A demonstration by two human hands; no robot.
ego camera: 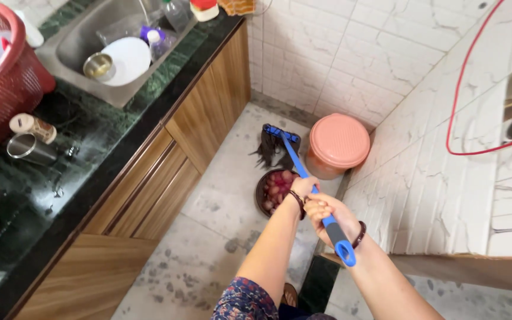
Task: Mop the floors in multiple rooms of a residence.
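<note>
In the head view, both hands are wrapping around the blue handle of a mop (303, 178). The left hand (304, 187) is closing its grip around the shaft farther down, with a dark bracelet on its wrist. The right hand (327, 210) is closing its grip around the shaft higher up, just below the grey sleeve and the blue hanging loop at the handle's end; a dark beaded band is sitting on that wrist. The two hands are nearly touching each other on the shaft.

The mop is slanting away from the person, and its dark stringy head (274, 148) is resting on the speckled floor (220, 213) close to the far wall, where the floor is meeting the white tiles. Just beside the mop head, in the floor's far corner, a pink lidded bucket (338, 144) is standing. A round basket of reddish onions (275, 188) is lying on the floor directly under the left hand and the shaft.

Along the floor's left edge, wooden cabinets are carrying a dark green surface (90, 142). Near the surface's front edge a steel cup (29, 148) is lying on its side, and a sink (78, 41) holding a white plate is sitting farther back.
</note>
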